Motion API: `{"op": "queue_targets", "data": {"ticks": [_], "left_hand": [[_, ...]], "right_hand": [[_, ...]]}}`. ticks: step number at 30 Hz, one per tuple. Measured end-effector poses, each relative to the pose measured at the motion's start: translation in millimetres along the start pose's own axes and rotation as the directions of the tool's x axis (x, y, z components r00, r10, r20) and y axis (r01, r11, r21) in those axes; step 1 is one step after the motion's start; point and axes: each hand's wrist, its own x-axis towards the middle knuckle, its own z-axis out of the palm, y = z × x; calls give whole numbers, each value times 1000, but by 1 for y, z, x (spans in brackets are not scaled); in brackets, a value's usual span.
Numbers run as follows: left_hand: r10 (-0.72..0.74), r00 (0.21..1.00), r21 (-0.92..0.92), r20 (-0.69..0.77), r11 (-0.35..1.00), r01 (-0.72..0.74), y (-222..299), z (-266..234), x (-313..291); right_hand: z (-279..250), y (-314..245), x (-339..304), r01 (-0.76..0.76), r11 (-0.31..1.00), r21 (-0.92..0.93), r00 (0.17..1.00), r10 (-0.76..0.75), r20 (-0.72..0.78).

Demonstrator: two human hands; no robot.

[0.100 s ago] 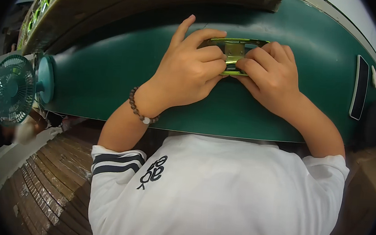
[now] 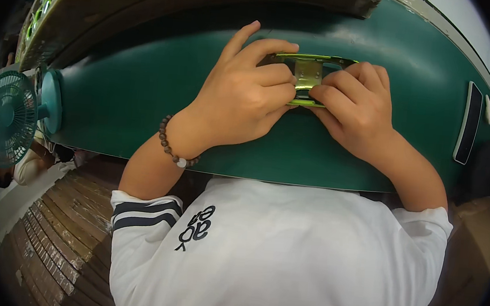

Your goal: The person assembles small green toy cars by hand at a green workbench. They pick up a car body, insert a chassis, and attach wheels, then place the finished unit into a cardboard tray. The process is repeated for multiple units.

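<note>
Between my hands, above the green tabletop (image 2: 162, 96), is a shiny lime-green framed piece (image 2: 308, 74). It has two thin edge strips and a yellowish plate with small dots across its middle. My left hand (image 2: 246, 89) grips its left end with thumb and bent fingers, while the index finger lies along the far strip and another finger sticks up. On the other end, my right hand (image 2: 357, 101) pinches the near strip close to the middle plate. Both ends of the piece are hidden behind my fingers, so its exact kind is unclear.
A cardboard box (image 2: 199, 9) stands along the far side, with lime-green rimmed items (image 2: 42, 10) beyond its left end. A green fan (image 2: 9, 118) is at the left edge. On the right lie a dark phone (image 2: 468, 123) and a small white object (image 2: 488, 109).
The view has shifted slightly, so the fan and box sit a little further left and the hands a little lower. Both hands keep their hold on the lime-green piece.
</note>
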Motion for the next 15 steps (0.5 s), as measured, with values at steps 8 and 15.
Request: {"op": "queue_targets", "data": {"ticks": [8, 15], "left_hand": [[-31, 999, -92, -11, 995, 30, -5, 3, -1], [57, 993, -108, -105, 992, -68, -8, 12, 4]], "right_hand": [[0, -1, 5, -43, 992, 117, 998, 37, 57], [-1, 4, 5, -6, 983, 181, 996, -10, 85]]}}
